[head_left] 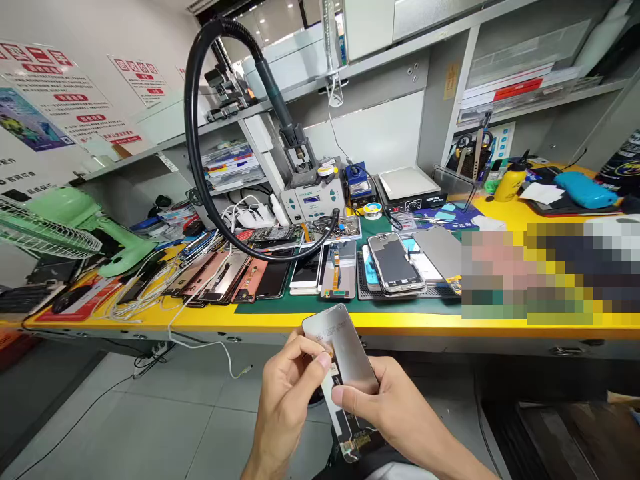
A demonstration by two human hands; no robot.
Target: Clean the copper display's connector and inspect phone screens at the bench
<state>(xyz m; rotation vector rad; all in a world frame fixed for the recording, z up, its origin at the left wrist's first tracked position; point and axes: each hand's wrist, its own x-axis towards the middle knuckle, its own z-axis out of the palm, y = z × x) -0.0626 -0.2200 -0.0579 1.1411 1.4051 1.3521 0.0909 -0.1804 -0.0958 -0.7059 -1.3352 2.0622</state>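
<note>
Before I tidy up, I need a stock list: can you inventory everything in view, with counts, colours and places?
phone screen: one, silver and black, between both hands
bench: one, yellow, across the middle
mat: one, green, on the bench
phones and parts: many, mixed colours, along the bench
hose: one, black, arching above the bench
control box: one, grey, bench back
wire spool: one, white and yellow, bench back
bottle: one, yellow, back right
fan: one, green, left
mouse: one, black, far left
cables: several, white and black, left
posters: at least two, white and red, left wall
shelves: several, grey, above the bench
pixelated patch: one, mixed colours, right
left hand: one, bare, screen's left
right hand: one, bare, screen's right
</note>
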